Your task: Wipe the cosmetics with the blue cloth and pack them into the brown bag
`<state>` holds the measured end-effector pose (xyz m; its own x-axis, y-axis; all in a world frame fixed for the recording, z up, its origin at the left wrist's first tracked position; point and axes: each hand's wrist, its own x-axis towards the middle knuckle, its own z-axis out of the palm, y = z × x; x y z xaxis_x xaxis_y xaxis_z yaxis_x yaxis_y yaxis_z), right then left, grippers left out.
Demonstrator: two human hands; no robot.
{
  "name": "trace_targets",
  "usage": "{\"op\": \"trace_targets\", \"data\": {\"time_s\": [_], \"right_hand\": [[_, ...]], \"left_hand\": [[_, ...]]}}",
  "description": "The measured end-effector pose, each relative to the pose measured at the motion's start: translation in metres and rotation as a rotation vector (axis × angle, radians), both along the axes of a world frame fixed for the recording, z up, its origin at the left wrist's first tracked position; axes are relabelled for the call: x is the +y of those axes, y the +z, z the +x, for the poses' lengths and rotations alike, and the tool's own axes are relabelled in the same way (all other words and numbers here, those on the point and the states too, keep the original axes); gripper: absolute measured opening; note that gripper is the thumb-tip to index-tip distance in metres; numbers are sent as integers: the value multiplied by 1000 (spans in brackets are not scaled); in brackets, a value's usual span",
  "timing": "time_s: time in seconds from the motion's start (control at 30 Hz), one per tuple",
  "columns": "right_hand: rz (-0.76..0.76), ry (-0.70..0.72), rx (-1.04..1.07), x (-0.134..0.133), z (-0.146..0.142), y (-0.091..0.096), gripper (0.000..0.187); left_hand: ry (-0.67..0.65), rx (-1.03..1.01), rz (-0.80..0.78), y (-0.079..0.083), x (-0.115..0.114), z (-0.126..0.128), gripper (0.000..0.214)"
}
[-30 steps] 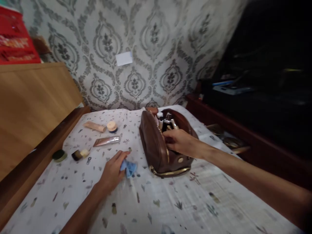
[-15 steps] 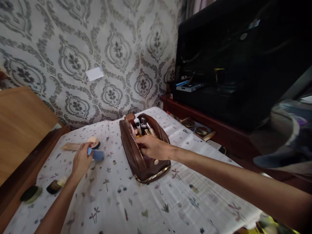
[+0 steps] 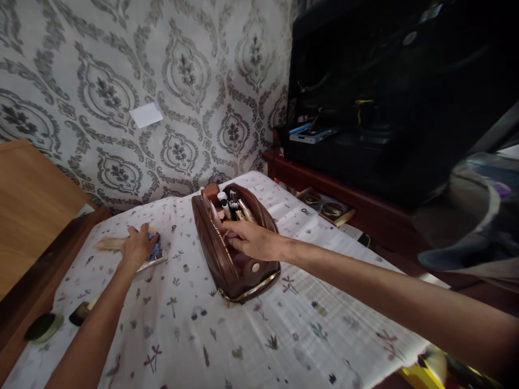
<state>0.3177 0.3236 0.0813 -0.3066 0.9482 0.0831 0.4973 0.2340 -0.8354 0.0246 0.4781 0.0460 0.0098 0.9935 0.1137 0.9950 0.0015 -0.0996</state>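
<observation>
A brown makeup bag [image 3: 208,251] lies unzipped on the printed cloth, with small bottles and tubes [image 3: 234,200] in its mouth. My right hand [image 3: 255,240] reaches into the bag from the right, fingers slightly apart near a pinkish item [image 3: 215,216]; its lower fingertips are partly hidden. To the left, my left hand [image 3: 137,246] rests with fingers spread over a blue item [image 3: 155,251] lying on the cloth, which it partly covers. A beige tube [image 3: 108,243] pokes out beside this hand.
Dark round containers [image 3: 44,327] stand at the cloth's left edge by a wooden board [image 3: 36,200]. Patterned wallpaper [image 3: 182,70] rises behind. On the right are a large black screen [image 3: 385,97] and an open drawer [image 3: 344,216] with round items.
My left hand has lowered the blue item onto the cloth and spread its fingers over it. My right hand stays in the bag, its fingers shifted slightly. The view has moved a little.
</observation>
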Motion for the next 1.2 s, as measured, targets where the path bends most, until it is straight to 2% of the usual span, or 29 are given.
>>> {"op": "trace_targets", "data": {"time_s": [0.2, 0.33, 0.43, 0.53, 0.6, 0.8, 0.93, 1.03, 1.1, 1.2], "right_hand": [[124, -11, -223, -5, 2, 4, 30], [181, -47, -270, -7, 2, 4, 29], [183, -52, -176, -7, 0, 5, 32], [74, 3, 45, -6, -6, 6, 36], [10, 13, 91, -6, -8, 6, 38], [127, -111, -176, -8, -5, 9, 45], [121, -130, -235, -10, -3, 10, 44], [100, -116, -259, -11, -3, 11, 48], [94, -124, -304, -11, -3, 10, 51], [129, -138, -359, -13, -4, 6, 51]], "left_hand": [[-19, 27, -39, 2, 3, -3, 51], [-30, -2, -51, 4, 3, -5, 50], [-25, -37, -43, 3, 2, -8, 52], [-27, -67, -29, 2, 0, -11, 52], [-26, -97, -25, 2, -1, -13, 53], [-25, -188, 29, 3, -12, -21, 53], [-104, -285, 101, 5, -23, -29, 55], [-185, -423, 154, 6, -32, -33, 60], [-218, -605, 148, 7, -43, -33, 62], [-201, -961, -38, 7, -69, -29, 67]]}}
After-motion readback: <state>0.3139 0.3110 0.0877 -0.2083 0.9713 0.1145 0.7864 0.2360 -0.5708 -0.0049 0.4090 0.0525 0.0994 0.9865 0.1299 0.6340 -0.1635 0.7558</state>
